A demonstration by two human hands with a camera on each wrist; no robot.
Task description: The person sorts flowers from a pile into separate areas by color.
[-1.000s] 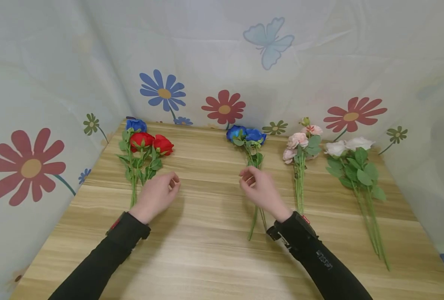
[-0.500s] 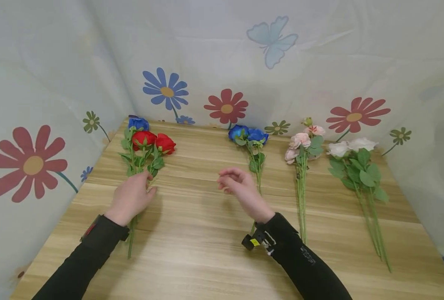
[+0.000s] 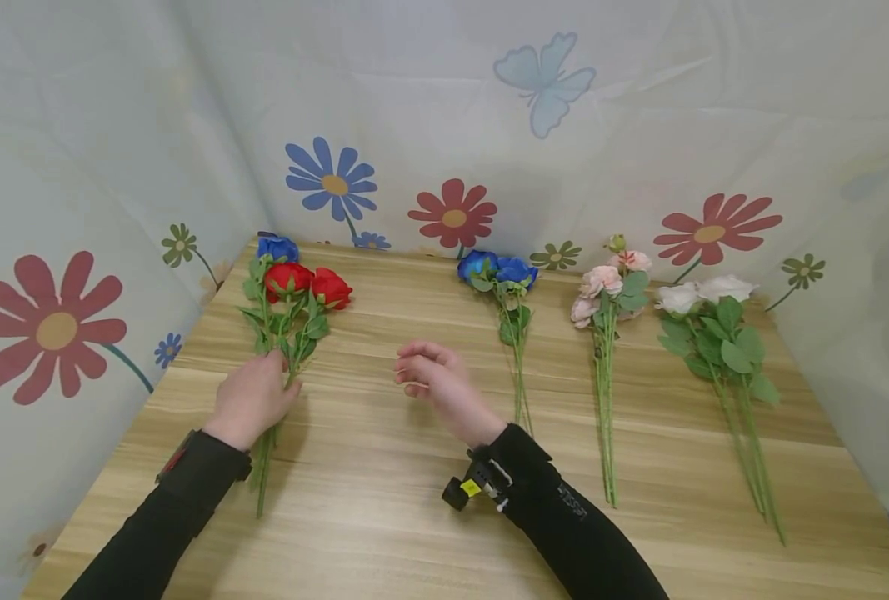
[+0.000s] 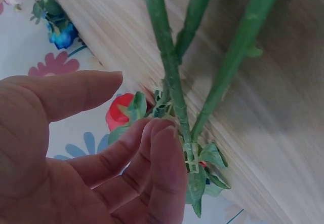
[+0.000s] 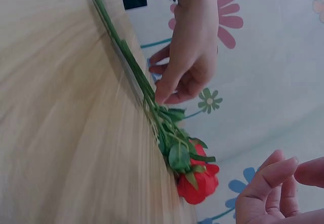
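In the head view my left hand [image 3: 255,398] is over the green stems [image 3: 262,475] of a bunch with red roses [image 3: 288,280] and a blue flower [image 3: 277,247]. The left wrist view shows its thumb apart from bent fingers [image 4: 167,158], whose tips are beside the stems [image 4: 169,57]; contact is hard to tell. Nothing is pinched between them. To the right, my right hand [image 3: 444,387] hovers above the table with loosely bent fingers and holds nothing. Nearest to it lies a bunch of blue flowers [image 3: 515,272], its lower stems partly hidden behind the right forearm.
Pink flowers [image 3: 601,282] and white flowers [image 3: 725,288] with long stems lie further right on the wooden table [image 3: 384,500]. A printed curtain [image 3: 414,83] hangs behind the table and along its sides.
My left hand has moved left and slightly down onto the red bunch's stems. My right hand has shifted left, away from the blue flowers. The bunches lie as before.
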